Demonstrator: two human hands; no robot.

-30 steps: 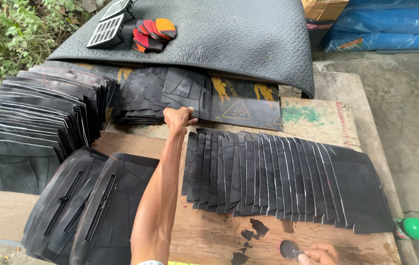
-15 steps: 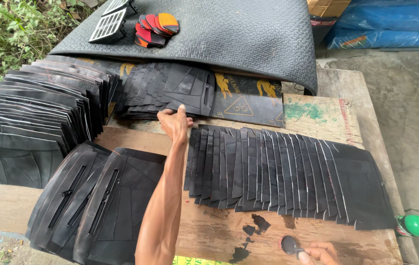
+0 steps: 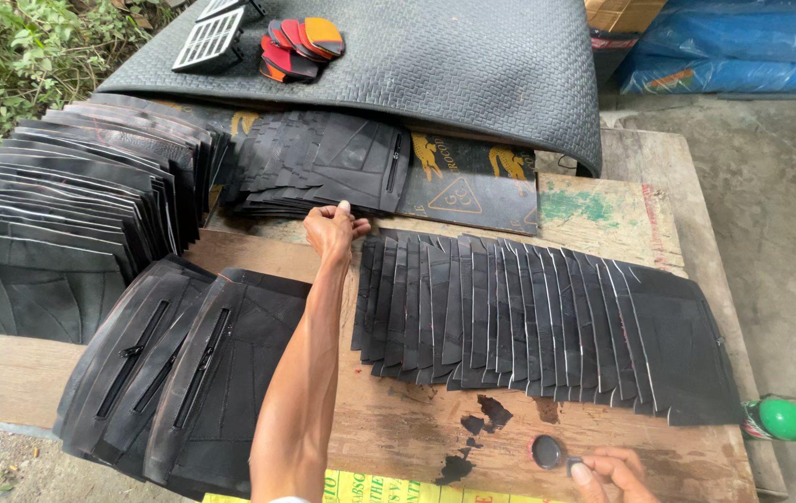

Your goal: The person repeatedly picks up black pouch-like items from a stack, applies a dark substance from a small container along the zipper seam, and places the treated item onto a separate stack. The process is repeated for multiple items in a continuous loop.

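Observation:
My left hand [image 3: 333,231] reaches across the wooden table [image 3: 603,210], fingers closed with the thumb up. It pinches the top corner of the leftmost piece in a fanned row of black rubber pieces [image 3: 528,326]. Just beyond it lies a flat stack of black zippered pieces [image 3: 323,168]. My right hand [image 3: 607,473] is at the bottom edge, its fingertips pinched on a small round dark disc [image 3: 547,452] lying on the wood.
A tall bank of black pieces [image 3: 62,224] stands at the left, and zippered panels [image 3: 193,373] lie in front. A large textured rubber mat [image 3: 454,65] at the back carries red-orange pads [image 3: 300,42] and a grille [image 3: 210,39]. A green handle [image 3: 794,417] pokes in at the right.
My left hand has drawn slightly back from the rear stack to the row's left end. My right hand stays by the disc. The view has shifted a little.

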